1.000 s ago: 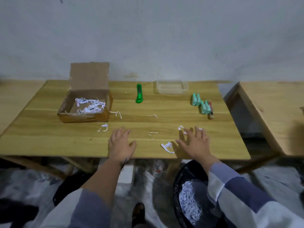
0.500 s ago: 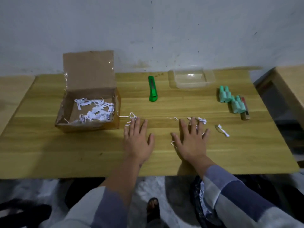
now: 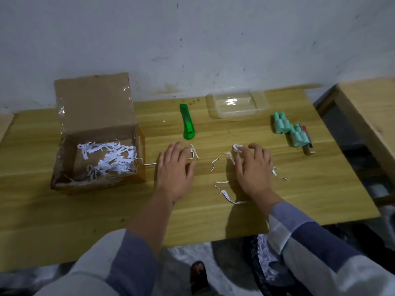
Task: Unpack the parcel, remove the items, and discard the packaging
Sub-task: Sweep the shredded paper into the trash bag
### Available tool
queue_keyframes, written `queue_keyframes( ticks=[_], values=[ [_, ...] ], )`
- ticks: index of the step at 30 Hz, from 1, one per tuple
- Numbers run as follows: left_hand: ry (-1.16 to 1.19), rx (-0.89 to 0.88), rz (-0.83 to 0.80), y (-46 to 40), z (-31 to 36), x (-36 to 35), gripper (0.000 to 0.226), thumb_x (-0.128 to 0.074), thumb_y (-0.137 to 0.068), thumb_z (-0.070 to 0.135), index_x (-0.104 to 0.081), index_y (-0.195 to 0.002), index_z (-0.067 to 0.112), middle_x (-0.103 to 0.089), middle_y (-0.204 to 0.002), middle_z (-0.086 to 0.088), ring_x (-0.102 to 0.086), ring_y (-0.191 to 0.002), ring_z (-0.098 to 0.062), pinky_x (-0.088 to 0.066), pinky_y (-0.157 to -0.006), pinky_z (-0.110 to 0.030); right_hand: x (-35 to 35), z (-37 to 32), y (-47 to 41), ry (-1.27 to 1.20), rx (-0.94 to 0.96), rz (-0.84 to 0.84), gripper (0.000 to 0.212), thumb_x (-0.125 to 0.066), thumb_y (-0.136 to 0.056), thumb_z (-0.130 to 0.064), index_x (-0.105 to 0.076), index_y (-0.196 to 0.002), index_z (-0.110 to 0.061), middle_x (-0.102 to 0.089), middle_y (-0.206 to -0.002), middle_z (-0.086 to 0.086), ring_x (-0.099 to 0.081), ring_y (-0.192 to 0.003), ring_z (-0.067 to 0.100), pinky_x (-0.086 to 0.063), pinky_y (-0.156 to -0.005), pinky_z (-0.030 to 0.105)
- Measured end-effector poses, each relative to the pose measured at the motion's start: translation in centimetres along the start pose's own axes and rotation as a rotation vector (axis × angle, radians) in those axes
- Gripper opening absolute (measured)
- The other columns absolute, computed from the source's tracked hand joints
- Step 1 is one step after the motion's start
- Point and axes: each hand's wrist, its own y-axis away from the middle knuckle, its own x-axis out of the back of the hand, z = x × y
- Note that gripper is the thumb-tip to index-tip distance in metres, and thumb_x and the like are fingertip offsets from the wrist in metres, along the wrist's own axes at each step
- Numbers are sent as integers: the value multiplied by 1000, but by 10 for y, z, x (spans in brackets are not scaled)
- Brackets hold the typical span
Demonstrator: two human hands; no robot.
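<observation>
An open cardboard box (image 3: 70, 184) stands at the table's left with its lid up and white shredded paper (image 3: 111, 159) inside. My left hand (image 3: 174, 171) lies flat, palm down, just right of the box. My right hand (image 3: 254, 167) rests palm down further right, fingertips curled over some loose paper strips (image 3: 226, 192) scattered on the wood. Small green items (image 3: 297, 135) with a red-brown stick lie at the right.
A green utility knife (image 3: 188, 122) lies beyond my left hand. A clear plastic container (image 3: 238, 106) sits by the wall. A black bin bag (image 3: 265, 263) with shredded paper hangs below the table's front edge. Another wooden table (image 3: 367, 107) stands to the right.
Both hands have slid forward across the table, away from its front edge, pushing among the loose strips. The view has moved closer to the table.
</observation>
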Motion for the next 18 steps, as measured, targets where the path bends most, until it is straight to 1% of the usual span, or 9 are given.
queue_keyframes(
  ticks=[2, 3, 5, 6, 8, 10, 12, 14, 18],
  values=[
    [42, 33, -71, -5, -1, -4, 54, -30, -98, 44, -27, -149, 25, -15, -161, -1, -9, -149, -19, -4, -119, -41, 4, 15, 2, 37, -81, -15, 55, -24, -87, -48, -56, -124, -22, -47, -138, 14, -38, -128, 35, -27, -109, 50],
    [71, 41, -101, -8, 1, -6, 55, -30, -99, 45, -25, -150, 25, -11, -162, -1, -6, -149, -19, -1, -119, -40, 6, 22, 4, 51, -128, -44, 58, -22, -87, -51, -51, -130, -24, -41, -145, 14, -32, -135, 36, -20, -113, 53],
    [107, 33, -144, -11, 9, -10, 56, -30, -99, 46, -22, -151, 25, -9, -162, -2, -1, -149, -18, 1, -120, -42, 7, 35, 9, 64, -216, -157, 63, -16, -88, -56, -35, -142, -31, -24, -157, 10, -15, -145, 34, -5, -116, 56],
    [108, 16, -158, -11, 15, -12, 57, -30, -99, 46, -21, -151, 25, -9, -162, -1, 0, -149, -17, 2, -120, -43, 6, 39, 12, 71, -233, -208, 65, -11, -87, -59, -27, -145, -35, -16, -160, 7, -8, -147, 33, 0, -116, 56],
    [90, -27, -185, -10, 30, -17, 57, -27, -100, 47, -18, -152, 25, -6, -162, 1, 4, -149, -16, 5, -120, -46, 3, 41, 14, 80, -197, -261, 71, -1, -83, -63, -16, -148, -38, -7, -162, 2, 0, -148, 30, 4, -116, 55],
    [60, -65, -220, -7, 46, -21, 56, -21, -100, 47, -12, -152, 28, 1, -162, 4, 10, -148, -13, 9, -119, -48, -2, 34, 8, 72, -112, -293, 73, 3, -81, -62, -11, -149, -38, -2, -162, -3, 3, -149, 26, 6, -116, 55],
    [36, -94, -247, -6, 58, -24, 55, -17, -100, 47, -9, -152, 30, 4, -162, 6, 13, -148, -12, 11, -117, -49, -6, 25, 0, 46, -33, -321, 69, 2, -84, -60, -10, -149, -39, 0, -161, -9, 5, -149, 23, 6, -115, 58],
    [46, -114, -254, -3, 65, -26, 54, -15, -100, 46, -10, -152, 32, 3, -162, 7, 12, -148, -11, 11, -117, -49, -9, 17, -4, -14, 49, -342, 70, 1, -83, -59, -14, -148, -39, -4, -161, -13, 3, -149, 22, 4, -114, 60],
    [104, -161, -230, 7, 65, -28, 61, -3, -93, 53, -6, -151, 36, -6, -162, 10, 6, -148, -8, 5, -119, -48, -9, 10, 9, -132, 164, -329, 69, -3, -85, -55, -35, -143, -34, -27, -156, -12, -11, -149, 20, -3, -116, 55]
  ],
)
